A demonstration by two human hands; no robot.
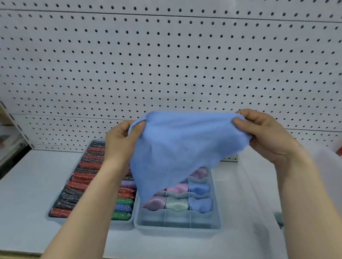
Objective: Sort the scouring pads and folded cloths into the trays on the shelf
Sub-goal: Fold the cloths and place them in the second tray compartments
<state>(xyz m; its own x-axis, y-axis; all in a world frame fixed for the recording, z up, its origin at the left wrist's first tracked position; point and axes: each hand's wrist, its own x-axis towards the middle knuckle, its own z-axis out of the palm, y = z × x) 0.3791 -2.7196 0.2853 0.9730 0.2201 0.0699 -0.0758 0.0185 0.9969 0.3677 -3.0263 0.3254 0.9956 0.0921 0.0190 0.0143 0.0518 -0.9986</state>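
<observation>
Blue cloth (175,150) stretched between left hand (122,144) and right hand (268,136) — above divided tray (178,226).

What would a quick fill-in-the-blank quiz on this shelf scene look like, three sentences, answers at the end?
1. Both hands, left hand and right hand, hold up a ____ cloth.
2. The scouring pads fill the tray on the ____.
3. The front row of the divided tray is ____.

Answers: blue; left; empty
</observation>
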